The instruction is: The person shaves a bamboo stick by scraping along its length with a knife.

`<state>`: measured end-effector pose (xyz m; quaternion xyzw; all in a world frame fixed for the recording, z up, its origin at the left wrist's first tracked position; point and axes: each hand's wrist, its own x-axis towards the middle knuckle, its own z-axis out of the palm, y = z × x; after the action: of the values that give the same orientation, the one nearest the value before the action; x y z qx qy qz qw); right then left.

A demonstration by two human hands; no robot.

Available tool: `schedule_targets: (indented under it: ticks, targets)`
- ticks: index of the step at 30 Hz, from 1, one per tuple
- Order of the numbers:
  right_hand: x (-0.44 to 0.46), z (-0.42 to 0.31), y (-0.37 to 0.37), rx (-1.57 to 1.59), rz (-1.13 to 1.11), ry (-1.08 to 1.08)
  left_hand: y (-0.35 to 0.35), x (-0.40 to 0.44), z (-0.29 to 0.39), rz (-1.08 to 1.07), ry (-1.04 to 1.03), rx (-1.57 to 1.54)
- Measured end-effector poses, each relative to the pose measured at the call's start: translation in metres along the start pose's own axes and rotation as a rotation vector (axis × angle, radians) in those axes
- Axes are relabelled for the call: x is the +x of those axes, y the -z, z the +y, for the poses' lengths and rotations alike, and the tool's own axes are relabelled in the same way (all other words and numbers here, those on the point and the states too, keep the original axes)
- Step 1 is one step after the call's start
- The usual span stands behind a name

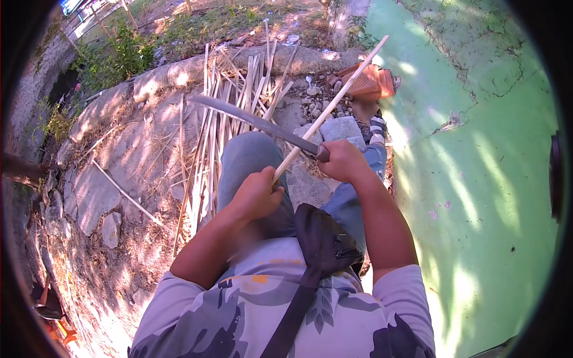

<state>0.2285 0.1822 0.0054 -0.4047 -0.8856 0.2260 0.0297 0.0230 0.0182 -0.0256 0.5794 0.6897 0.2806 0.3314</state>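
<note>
My left hand (258,192) is closed around the lower end of a long pale wooden strip (341,93), which slants up and away to the right. In my right hand (342,161) is the dark handle of a long, slightly curved machete (256,121). Its blade points to the upper left and crosses the strip just ahead of my left hand. Blade and strip appear to touch there. Below them are my knees in blue jeans (250,156). How far the strip runs inside my left fist is hidden.
A loose pile of split strips (239,98) lies on the stony ground ahead. Broken orange roof tiles (371,82) and a grey block (343,131) sit ahead right. A green wall or slab (477,179) borders my right side. A black bag (325,238) hangs at my waist.
</note>
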Motion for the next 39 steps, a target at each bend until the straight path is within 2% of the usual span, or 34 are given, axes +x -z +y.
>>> schedule_targets:
  ticks: [2, 5, 8, 14, 20, 23, 26, 29, 35, 39]
  targets:
    - [0.0, 0.005, 0.0, 0.057, 0.045, -0.039, 0.002, -0.001, 0.002, -0.001, -0.002, -0.003]
    - [-0.01, -0.001, -0.01, 0.077, -0.009, 0.017, 0.001, 0.001, 0.003, -0.019, 0.0, 0.036]
    - [-0.016, -0.009, -0.012, -0.074, -0.087, 0.047, 0.001, -0.001, 0.004, -0.04, -0.008, 0.047]
    - [0.004, 0.008, -0.011, 0.037, -0.051, 0.02, 0.004, 0.001, 0.001, -0.015, 0.011, -0.019]
    - [-0.018, -0.011, -0.018, 0.154, -0.047, 0.042, 0.009, -0.004, 0.007, -0.029, 0.012, 0.014]
    - [-0.016, -0.006, -0.009, -0.088, -0.022, 0.129, 0.003, -0.001, 0.009, -0.036, -0.007, 0.051]
    - [0.0, 0.005, -0.017, -0.067, -0.078, 0.12, 0.0, -0.001, 0.004, 0.01, 0.011, 0.024]
    - [0.002, -0.014, -0.008, -0.045, -0.069, 0.07, -0.003, 0.002, -0.004, 0.049, 0.016, -0.013]
    - [0.007, 0.0, -0.025, 0.048, -0.004, 0.08, 0.003, 0.0, -0.006, 0.032, 0.034, -0.031]
    - [0.005, 0.0, -0.014, 0.045, -0.043, 0.096, 0.001, 0.0, -0.004, 0.031, 0.012, -0.025]
